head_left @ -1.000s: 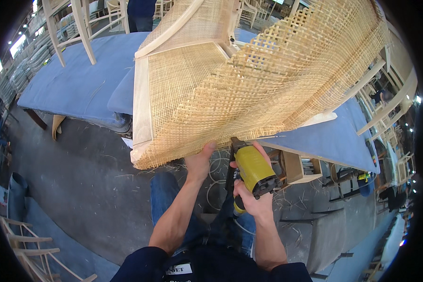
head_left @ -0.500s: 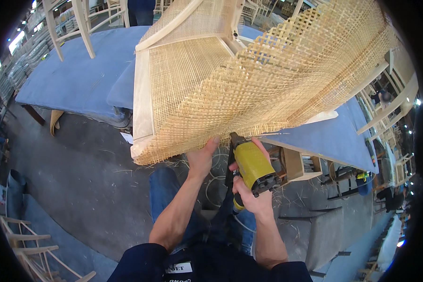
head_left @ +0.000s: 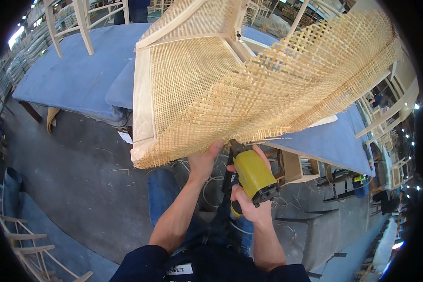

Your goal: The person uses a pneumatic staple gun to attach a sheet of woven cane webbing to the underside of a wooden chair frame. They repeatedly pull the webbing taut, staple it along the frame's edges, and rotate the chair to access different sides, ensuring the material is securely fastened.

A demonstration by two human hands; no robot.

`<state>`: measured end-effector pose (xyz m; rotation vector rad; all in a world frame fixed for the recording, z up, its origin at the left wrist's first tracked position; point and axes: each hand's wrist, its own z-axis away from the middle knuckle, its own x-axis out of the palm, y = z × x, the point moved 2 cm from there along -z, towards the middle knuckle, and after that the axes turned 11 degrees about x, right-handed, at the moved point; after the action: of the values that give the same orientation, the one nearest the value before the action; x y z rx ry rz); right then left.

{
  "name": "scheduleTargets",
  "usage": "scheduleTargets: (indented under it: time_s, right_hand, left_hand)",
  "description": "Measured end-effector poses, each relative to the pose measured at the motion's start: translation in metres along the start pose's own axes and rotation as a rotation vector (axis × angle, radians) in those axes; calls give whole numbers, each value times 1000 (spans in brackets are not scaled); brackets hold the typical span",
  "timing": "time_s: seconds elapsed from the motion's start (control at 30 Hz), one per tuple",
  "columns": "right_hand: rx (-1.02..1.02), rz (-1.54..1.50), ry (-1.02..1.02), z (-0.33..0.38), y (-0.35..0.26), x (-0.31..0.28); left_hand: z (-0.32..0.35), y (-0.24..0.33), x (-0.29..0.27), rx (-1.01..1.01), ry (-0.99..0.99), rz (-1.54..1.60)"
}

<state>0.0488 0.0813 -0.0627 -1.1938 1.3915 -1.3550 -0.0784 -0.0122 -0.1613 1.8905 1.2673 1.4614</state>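
Note:
A pale wooden chair [head_left: 144,105] lies tipped in front of me, with woven cane set in its frame. A loose sheet of cane webbing [head_left: 277,89] drapes across it, frayed along its edges and curling up at the right. My left hand [head_left: 202,164] grips the webbing's near edge, thumb on top; its other fingers are mostly hidden beneath. Wrapped round the handle of a yellow and black air stapler [head_left: 254,175] is my right hand [head_left: 252,204]. The stapler's black nose touches or nearly touches the webbing's near edge, just right of my left thumb.
Blue padded tables [head_left: 80,70] stand left and right behind the chair. Under the right one is a wooden box [head_left: 296,167]. A grey padded piece [head_left: 322,239] lies at lower right. Chair frames [head_left: 30,244] stand at lower left. Cane scraps and a coiled hose litter the floor.
The view has shifted slightly. The stapler's nose sits a little lower beside the webbing's edge, and the raised right part of the webbing has moved slightly right. Both hands keep their holds.

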Motion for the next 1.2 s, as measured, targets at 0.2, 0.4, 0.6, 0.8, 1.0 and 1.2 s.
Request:
scheduleTargets:
  time_s: [0.2, 0.4, 0.6, 0.8, 1.0, 1.2]
  right_hand:
    - [70, 66, 10, -5, 2, -1]
    - [3, -11, -13, 3, 0, 8]
    - [-160, 202, -89, -2, 3, 7]
    - [34, 34, -28, -1, 4, 11]
    - [13, -10, -18, 7, -5, 19]
    - [-59, 101, -33, 4, 1, 21]
  left_hand:
    - [-1, 3, 1, 4, -4, 58]
    - [-3, 6, 2, -24, 33, 131]
    - [1, 3, 1, -86, 9, 184]
    - [-3, -5, -8, -116, 12, 100]
    - [-2, 9, -33, 55, 63, 159]
    - [-4, 10, -38, 50, 38, 99]
